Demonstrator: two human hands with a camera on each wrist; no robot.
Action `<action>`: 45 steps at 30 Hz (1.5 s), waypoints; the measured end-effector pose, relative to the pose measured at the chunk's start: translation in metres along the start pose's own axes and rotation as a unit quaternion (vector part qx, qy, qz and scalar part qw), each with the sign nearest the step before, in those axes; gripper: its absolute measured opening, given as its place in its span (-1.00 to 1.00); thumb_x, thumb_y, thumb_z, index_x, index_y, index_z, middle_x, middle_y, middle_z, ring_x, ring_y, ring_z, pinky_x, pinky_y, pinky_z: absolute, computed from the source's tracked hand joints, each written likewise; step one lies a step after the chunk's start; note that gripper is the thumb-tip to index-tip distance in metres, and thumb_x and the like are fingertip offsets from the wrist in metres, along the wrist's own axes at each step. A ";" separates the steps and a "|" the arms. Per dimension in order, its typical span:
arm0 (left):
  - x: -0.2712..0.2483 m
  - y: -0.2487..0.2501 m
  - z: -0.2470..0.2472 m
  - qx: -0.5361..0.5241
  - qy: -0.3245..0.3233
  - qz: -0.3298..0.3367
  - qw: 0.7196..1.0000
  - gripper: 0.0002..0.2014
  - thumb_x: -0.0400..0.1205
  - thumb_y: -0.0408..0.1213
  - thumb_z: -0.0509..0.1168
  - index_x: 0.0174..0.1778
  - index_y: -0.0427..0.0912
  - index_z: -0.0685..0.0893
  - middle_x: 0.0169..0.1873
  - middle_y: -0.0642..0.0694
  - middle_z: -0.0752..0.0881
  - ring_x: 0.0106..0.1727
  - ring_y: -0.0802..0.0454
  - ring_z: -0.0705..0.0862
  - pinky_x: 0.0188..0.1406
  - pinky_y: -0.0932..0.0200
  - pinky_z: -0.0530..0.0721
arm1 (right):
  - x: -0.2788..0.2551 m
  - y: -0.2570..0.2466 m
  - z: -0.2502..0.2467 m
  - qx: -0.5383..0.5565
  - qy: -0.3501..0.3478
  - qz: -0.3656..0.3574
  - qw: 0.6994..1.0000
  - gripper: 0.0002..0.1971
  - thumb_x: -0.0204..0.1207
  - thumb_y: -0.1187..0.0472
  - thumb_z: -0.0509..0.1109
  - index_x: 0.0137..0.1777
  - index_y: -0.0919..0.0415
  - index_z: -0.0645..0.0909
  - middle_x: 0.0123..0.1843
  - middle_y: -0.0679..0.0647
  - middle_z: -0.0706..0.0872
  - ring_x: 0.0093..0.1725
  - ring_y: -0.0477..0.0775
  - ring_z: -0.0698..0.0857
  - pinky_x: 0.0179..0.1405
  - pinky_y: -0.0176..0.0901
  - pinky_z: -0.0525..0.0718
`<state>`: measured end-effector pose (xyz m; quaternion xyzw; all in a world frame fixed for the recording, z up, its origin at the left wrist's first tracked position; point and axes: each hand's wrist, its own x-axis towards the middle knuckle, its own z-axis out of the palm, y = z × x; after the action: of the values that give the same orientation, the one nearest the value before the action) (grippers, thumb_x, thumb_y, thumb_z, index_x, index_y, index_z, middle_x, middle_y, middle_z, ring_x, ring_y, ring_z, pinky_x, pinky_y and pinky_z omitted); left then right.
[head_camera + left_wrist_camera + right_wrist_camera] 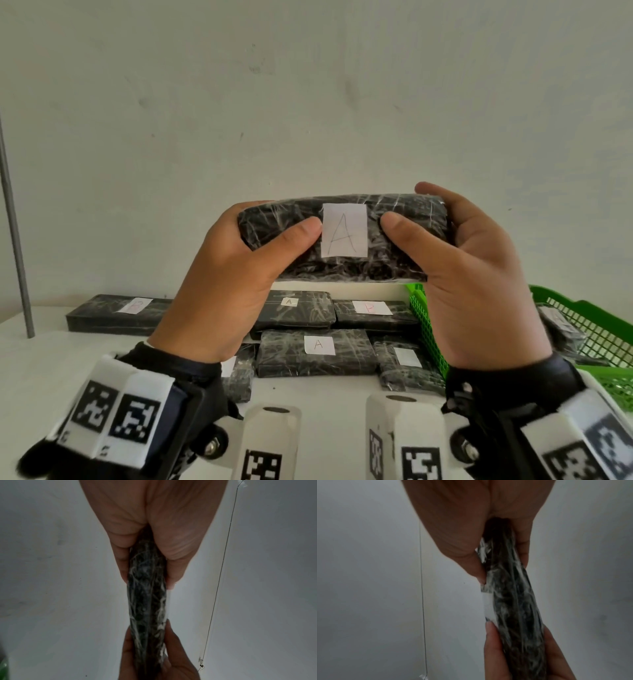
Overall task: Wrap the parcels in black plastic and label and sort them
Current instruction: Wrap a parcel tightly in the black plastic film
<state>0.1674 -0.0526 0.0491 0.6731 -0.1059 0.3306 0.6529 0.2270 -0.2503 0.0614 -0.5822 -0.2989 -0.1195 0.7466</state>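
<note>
A flat parcel (344,263) wrapped in black plastic is held up in the air in front of the wall, its face toward me. A white label (345,230) marked "A" sits at its middle. My left hand (239,274) grips the parcel's left end, thumb on the front beside the label. My right hand (469,274) grips the right end the same way, fingers behind. In the left wrist view the parcel (147,601) appears edge-on between my left hand (147,566) above and the other hand below. The right wrist view shows the parcel (510,601) edge-on with its label (488,607), pinched by my right hand (503,563).
Several black-wrapped labelled parcels (317,353) lie on the white table (68,359) below my hands. A green plastic basket (589,329) stands at the right with a parcel inside. A grey metal pole (15,226) rises at the far left.
</note>
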 end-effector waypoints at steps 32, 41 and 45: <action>0.000 0.006 -0.002 -0.016 -0.020 -0.045 0.999 -0.71 0.54 0.15 0.56 0.02 0.04 0.88 0.09 -0.06 0.90 0.19 -0.02 0.86 0.33 -0.17 0.67 | 0.004 0.006 -0.009 -0.008 -0.023 -0.008 1.000 -0.44 0.44 0.07 0.58 0.46 0.09 0.63 0.14 0.04 0.91 0.22 0.10 0.87 0.43 0.19 0.70; 0.000 0.007 0.000 -0.107 -0.013 -0.060 0.992 -0.66 0.48 -0.07 0.35 0.07 -0.18 0.78 -0.07 -0.06 0.91 -0.02 0.09 0.88 -0.02 0.19 0.86 | 0.008 0.011 -0.015 0.117 -0.029 0.026 0.992 -0.80 0.75 0.39 0.28 0.13 0.27 0.76 -0.05 0.09 0.91 0.01 -0.02 0.89 0.07 -0.20 0.82; 0.001 0.002 -0.003 -0.111 -0.005 -0.066 0.992 -0.65 0.50 -0.08 0.37 0.10 -0.21 0.77 -0.04 -0.07 0.91 0.03 0.06 0.88 -0.01 0.16 0.87 | 0.007 0.009 -0.014 0.094 -0.047 0.010 0.994 -0.85 0.76 0.29 0.36 0.19 0.28 0.74 0.05 0.11 0.89 0.14 0.05 0.85 0.36 0.01 0.76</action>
<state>0.1660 -0.0502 0.0508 0.6035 -0.1006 0.2702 0.7434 0.2413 -0.2602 0.0561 -0.5172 -0.3377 -0.0563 0.7844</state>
